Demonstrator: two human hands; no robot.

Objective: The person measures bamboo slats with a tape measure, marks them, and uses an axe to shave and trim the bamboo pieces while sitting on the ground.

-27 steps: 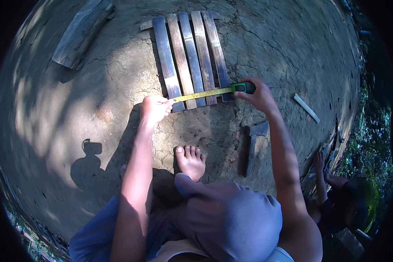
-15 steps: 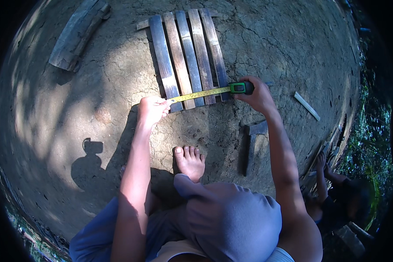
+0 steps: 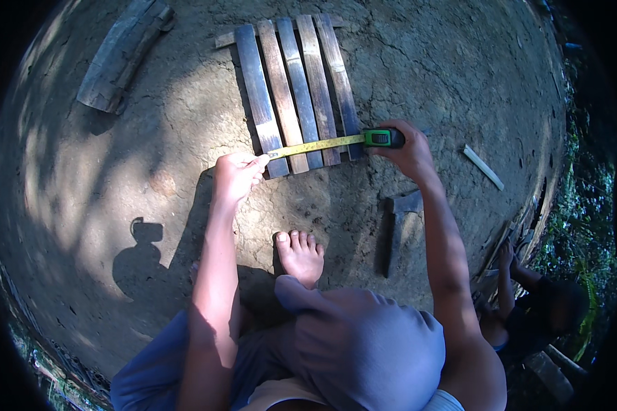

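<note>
A yellow blade of a tape measure (image 3: 315,146) stretches across the near ends of several wooden slats (image 3: 296,89), which lie side by side on a crosspiece (image 3: 225,39). My left hand (image 3: 236,175) pinches the blade's free end by the leftmost slat. Just past the rightmost slat, my right hand (image 3: 408,152) is wrapped round the green and black case (image 3: 384,138) of the same tape. The slats look like split bamboo, scorched dark in places.
A hammer-like tool with a dark head (image 3: 406,202) lies by my right forearm. Farther right are a pale strip (image 3: 483,167) and another person (image 3: 528,305) crouching near greenery. A log (image 3: 120,55) rests at the far left; my bare foot (image 3: 300,259) is on the cracked ground.
The tape and both hands have shifted very slightly, the case a few pixels to the right. The blade still spans the slats.
</note>
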